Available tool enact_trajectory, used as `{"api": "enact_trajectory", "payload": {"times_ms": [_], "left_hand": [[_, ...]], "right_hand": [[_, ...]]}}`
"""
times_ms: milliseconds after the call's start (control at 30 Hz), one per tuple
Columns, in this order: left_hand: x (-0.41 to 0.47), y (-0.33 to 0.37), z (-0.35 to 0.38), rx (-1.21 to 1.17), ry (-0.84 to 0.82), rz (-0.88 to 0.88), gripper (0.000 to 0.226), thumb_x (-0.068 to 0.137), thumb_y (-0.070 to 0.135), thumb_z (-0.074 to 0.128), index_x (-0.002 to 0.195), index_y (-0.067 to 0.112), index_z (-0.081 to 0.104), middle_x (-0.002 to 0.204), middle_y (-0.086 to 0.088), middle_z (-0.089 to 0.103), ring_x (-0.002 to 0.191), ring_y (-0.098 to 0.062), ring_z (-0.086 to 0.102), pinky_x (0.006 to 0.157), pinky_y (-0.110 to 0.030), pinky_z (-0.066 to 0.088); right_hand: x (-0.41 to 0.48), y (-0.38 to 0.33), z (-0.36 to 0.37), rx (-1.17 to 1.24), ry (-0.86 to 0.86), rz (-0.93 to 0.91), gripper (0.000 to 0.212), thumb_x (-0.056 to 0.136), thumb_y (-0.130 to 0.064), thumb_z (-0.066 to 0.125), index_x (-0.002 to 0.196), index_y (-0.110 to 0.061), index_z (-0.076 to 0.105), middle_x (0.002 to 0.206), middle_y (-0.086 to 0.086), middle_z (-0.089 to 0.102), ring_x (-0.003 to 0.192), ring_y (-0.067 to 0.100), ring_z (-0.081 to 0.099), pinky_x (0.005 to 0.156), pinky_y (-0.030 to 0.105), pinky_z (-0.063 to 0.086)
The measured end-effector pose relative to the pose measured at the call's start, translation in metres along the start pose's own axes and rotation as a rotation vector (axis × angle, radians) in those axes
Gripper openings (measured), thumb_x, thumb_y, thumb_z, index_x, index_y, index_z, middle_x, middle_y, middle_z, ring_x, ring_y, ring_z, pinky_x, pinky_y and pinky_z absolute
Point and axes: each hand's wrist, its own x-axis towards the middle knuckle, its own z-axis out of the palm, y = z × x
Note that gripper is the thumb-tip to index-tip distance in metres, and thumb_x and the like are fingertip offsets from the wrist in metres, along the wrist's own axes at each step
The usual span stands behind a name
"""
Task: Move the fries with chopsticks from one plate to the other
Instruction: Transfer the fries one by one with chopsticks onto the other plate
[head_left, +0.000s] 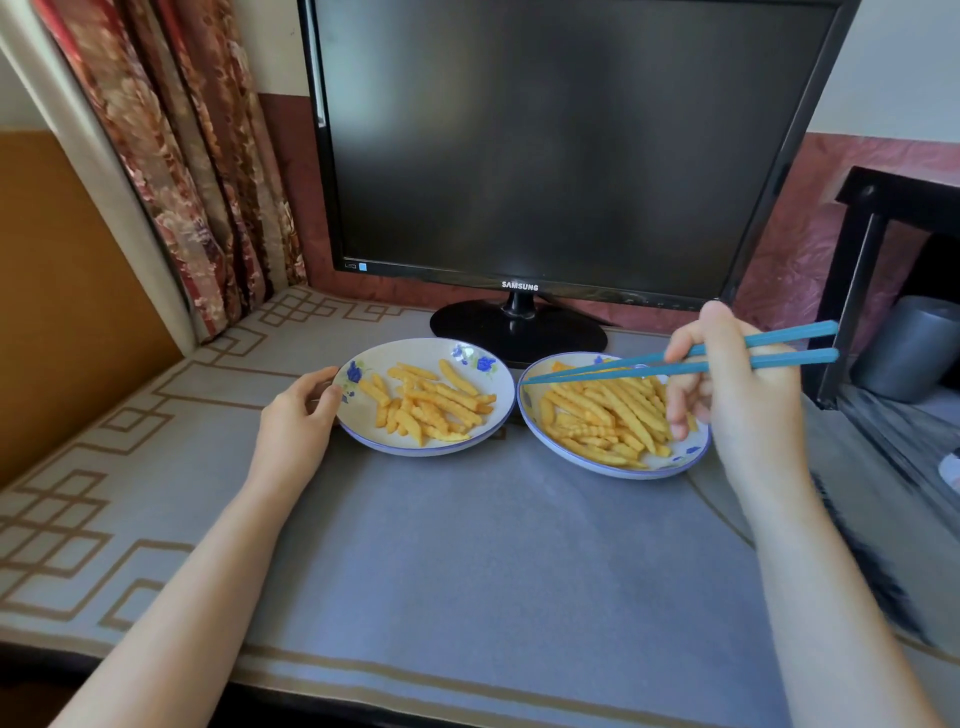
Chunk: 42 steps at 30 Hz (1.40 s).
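Observation:
Two white plates with blue flowers stand side by side on the table, rims nearly touching. The left plate (363, 415) holds a pile of crinkle fries (431, 408). The right plate (691, 457) holds a larger pile of fries (602, 415). My left hand (301, 415) grips the left plate's left rim. My right hand (737, 384) holds a pair of teal chopsticks (613, 369) above the right plate. Their tips point left, close together near that plate's left rim, with no fry between them.
A dark monitor (561, 145) on a round black stand (519, 327) rises right behind the plates. A patterned curtain (182, 156) hangs at the back left. At the right stands a black frame (857, 260) with a grey cup (909, 348). A grey cloth (467, 545) covers the table.

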Motion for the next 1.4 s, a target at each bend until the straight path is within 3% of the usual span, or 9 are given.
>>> {"api": "enact_trajectory", "payload": {"times_ms": [233,533,733,900,1133,1233,1400], "left_hand": [[-0.001,0.001,0.000,-0.002,0.000,0.000,0.030,0.096,0.018,0.046,0.123,0.015,0.060,0.108,0.002,0.064,0.094,-0.010,0.055,0.080,-0.019,0.034],[-0.001,0.001,0.000,-0.001,-0.002,-0.008,0.032,0.096,0.020,0.046,0.124,0.016,0.060,0.107,0.003,0.063,0.094,-0.010,0.055,0.080,-0.019,0.034],[-0.001,0.001,0.001,-0.002,-0.003,-0.013,0.031,0.096,0.020,0.046,0.123,0.017,0.060,0.108,0.003,0.063,0.092,-0.012,0.057,0.080,-0.020,0.034],[0.000,-0.001,0.000,-0.004,-0.007,-0.009,0.031,0.096,0.019,0.046,0.123,0.017,0.060,0.105,0.003,0.063,0.092,-0.014,0.058,0.080,-0.021,0.036],[-0.001,0.000,0.001,-0.014,-0.003,-0.013,0.029,0.095,0.019,0.047,0.120,0.018,0.061,0.102,0.004,0.063,0.092,-0.015,0.059,0.080,-0.022,0.036],[-0.001,0.002,0.000,-0.008,-0.001,-0.013,0.029,0.095,0.019,0.047,0.121,0.018,0.061,0.101,0.005,0.061,0.094,-0.013,0.057,0.081,-0.021,0.035],[-0.002,0.002,0.000,-0.001,0.002,0.001,0.030,0.096,0.019,0.046,0.122,0.016,0.061,0.108,0.003,0.063,0.096,-0.011,0.055,0.081,-0.021,0.035]], "right_hand": [[0.007,0.002,-0.015,-0.069,0.004,0.050,0.041,0.103,-0.023,0.039,0.068,-0.004,0.050,0.035,0.009,0.045,0.027,0.022,0.037,0.034,0.012,0.026],[0.007,0.006,-0.011,-0.069,0.000,0.096,0.041,0.103,-0.022,0.038,0.068,-0.006,0.051,0.036,0.009,0.048,0.027,0.021,0.040,0.033,0.017,0.027],[0.004,0.004,-0.004,-0.021,0.095,0.079,0.040,0.102,-0.019,0.036,0.067,-0.006,0.049,0.033,0.010,0.046,0.025,0.020,0.040,0.032,0.014,0.027],[-0.002,-0.004,0.001,0.082,0.155,0.049,0.039,0.101,-0.021,0.036,0.065,-0.010,0.049,0.033,0.005,0.043,0.029,0.021,0.044,0.037,0.021,0.025],[-0.021,-0.001,0.033,0.098,-0.067,0.060,0.042,0.102,-0.023,0.037,0.065,-0.008,0.050,0.036,0.010,0.043,0.030,0.021,0.042,0.039,0.025,0.025],[-0.026,0.000,0.037,0.084,-0.153,0.060,0.041,0.103,-0.017,0.036,0.066,-0.003,0.049,0.042,0.020,0.041,0.030,0.020,0.044,0.037,0.020,0.028],[-0.025,0.002,0.034,0.052,-0.190,0.049,0.039,0.103,-0.017,0.038,0.071,0.000,0.051,0.041,0.012,0.043,0.031,0.019,0.043,0.036,0.016,0.032]]}}
